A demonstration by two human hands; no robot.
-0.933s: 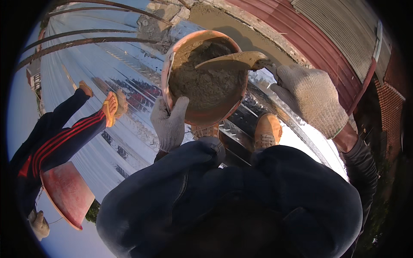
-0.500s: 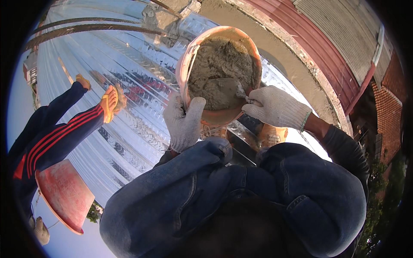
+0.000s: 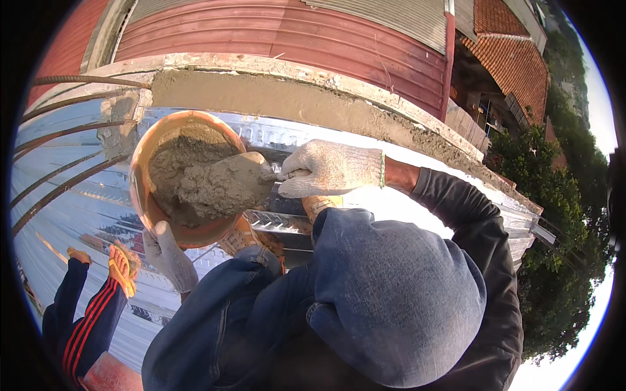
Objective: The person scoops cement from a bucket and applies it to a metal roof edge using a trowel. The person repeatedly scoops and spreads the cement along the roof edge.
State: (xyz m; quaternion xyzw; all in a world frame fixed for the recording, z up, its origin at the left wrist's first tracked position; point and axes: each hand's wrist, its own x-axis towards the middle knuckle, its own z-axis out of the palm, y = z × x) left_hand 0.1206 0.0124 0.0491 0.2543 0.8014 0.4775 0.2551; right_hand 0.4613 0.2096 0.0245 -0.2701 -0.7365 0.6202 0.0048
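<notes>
There are two buckets in view, and one small trowel. The big orange bucket sits toward 9 o'clock, and it holds lots of wet gray cement, lumpy and soft. The trowel is at the bucket's 3 o'clock side, with a fat heap of cement on it. Two hands in white gloves are at work. The right hand pinches the trowel's handle, thumb and fingers closed around it. The left hand pinches the bucket's rim at its 7 o'clock, thumb over the edge; its other fingers are mostly hidden. Two tan shoes are near the bucket's 4 o'clock. Out at 8 o'clock are another person's two feet in yellow sandals. Below them, between 7 and 8 o'clock, a bit of the red bucket shows; I can't tell what is in it. At least four rusty rods stick out between 9 and 10 o'clock.
</notes>
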